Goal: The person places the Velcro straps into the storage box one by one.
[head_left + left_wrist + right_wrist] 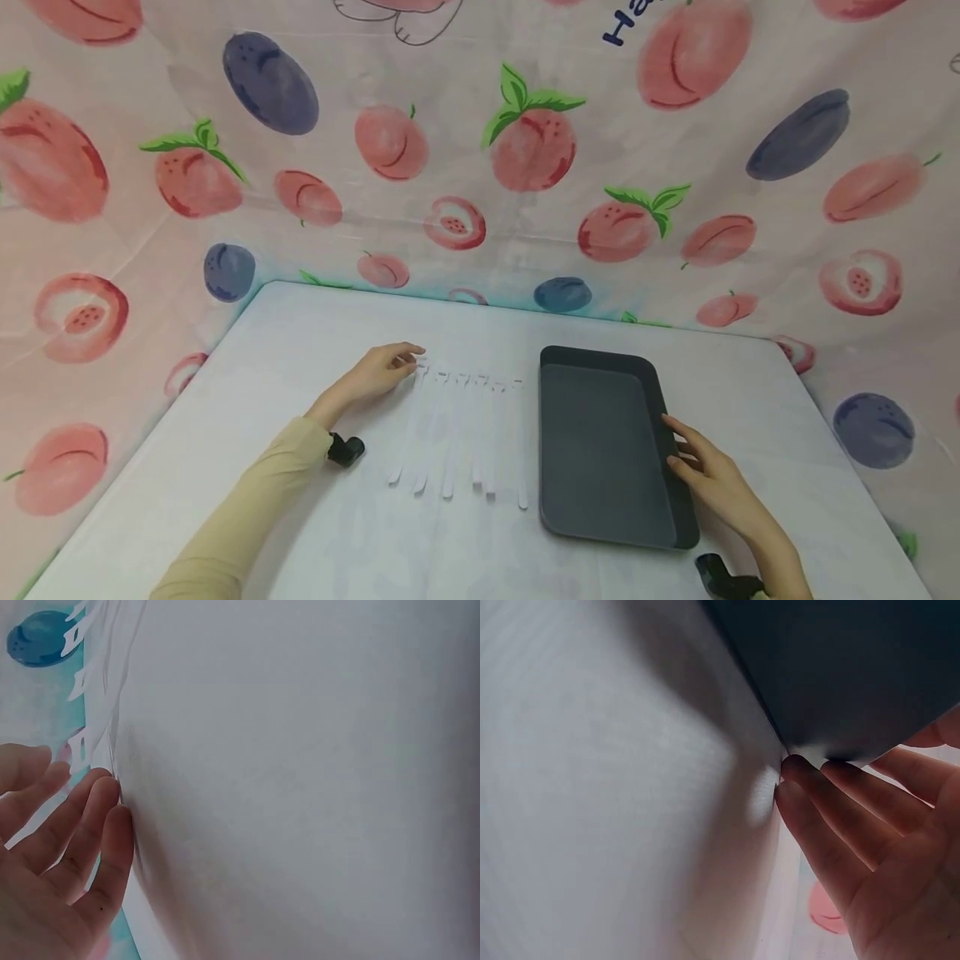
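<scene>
A row of slim white utensils (447, 490), with rounded handle ends toward me, lies on the white table. Their exact kind is hard to tell against the pale cloth. My left hand (378, 371) is at the far end of the leftmost one, fingers loosely bent. In the left wrist view, the thumb and index finger are beside a notched utensil end (79, 746); no firm pinch shows. Right of the row lies a dark grey rectangular tray (600, 450). My right hand (712, 483) touches its right side with fairly straight fingers, their tips low by the tabletop in the right wrist view.
The white tabletop (315, 333) ends at the back against a hanging cloth (465, 125) printed with fruit. Black cameras (347, 451) are strapped at both wrists. Bare tabletop lies left of the utensils and right of the tray.
</scene>
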`<state>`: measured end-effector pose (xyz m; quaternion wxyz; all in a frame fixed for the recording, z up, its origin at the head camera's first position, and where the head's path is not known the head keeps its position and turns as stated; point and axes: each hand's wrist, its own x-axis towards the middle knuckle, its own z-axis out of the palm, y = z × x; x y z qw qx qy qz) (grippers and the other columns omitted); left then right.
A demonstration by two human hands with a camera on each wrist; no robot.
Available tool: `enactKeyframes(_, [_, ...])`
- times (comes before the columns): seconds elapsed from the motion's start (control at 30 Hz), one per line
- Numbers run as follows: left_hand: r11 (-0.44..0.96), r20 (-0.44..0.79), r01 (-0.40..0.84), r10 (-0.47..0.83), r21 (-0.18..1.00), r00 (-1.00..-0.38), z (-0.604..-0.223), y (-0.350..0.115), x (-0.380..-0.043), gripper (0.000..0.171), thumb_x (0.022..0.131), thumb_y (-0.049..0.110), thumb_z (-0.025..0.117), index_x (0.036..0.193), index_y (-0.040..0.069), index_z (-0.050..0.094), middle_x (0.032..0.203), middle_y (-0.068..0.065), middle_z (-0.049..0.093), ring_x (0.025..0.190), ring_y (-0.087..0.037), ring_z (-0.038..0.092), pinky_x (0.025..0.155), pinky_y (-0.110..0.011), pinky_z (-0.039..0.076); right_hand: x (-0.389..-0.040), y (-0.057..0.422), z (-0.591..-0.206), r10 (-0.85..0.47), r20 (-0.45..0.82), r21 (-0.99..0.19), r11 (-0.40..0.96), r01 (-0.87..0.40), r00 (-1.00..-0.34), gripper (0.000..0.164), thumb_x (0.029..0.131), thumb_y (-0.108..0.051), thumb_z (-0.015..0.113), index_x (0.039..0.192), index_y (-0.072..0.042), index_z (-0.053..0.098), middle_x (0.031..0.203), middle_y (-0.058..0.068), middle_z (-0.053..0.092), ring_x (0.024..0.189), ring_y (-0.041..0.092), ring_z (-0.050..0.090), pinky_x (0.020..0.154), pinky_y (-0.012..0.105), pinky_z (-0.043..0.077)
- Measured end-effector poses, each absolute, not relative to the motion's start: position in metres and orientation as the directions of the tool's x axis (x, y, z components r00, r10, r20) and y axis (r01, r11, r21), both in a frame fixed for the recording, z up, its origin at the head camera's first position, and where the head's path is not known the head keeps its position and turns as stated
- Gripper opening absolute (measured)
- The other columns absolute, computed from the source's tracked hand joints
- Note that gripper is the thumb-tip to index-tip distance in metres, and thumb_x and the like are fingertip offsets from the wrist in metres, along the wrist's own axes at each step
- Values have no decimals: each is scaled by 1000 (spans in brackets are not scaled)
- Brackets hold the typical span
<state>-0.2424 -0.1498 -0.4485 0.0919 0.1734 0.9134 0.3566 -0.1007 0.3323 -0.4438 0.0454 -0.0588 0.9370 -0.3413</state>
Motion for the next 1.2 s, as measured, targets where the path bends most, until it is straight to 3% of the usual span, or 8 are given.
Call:
enactKeyframes(0.47, [590, -79, 152, 348, 793, -934, -454, -151, -253, 29, 88, 11, 55, 117, 12, 60, 102, -12, 63, 85, -18, 58, 66, -23, 47, -99, 333, -445, -154, -18, -642, 759, -106, -988, 56, 93, -23, 50, 143, -16, 28, 144, 21, 33, 117, 45, 47, 89, 60, 42])
enactKeyframes(1.2, [494, -100, 77, 323, 866, -941, -454, -148, -253, 26, 89, 6, 52, 113, 3, 59, 92, -16, 61, 76, -19, 61, 65, -26, 49, -100, 333, -445, -143, -22, -643, 760, -96, -989, 56, 93, -25, 51, 143, -17, 28, 145, 19, 33, 118, 44, 47, 88, 65, 38])
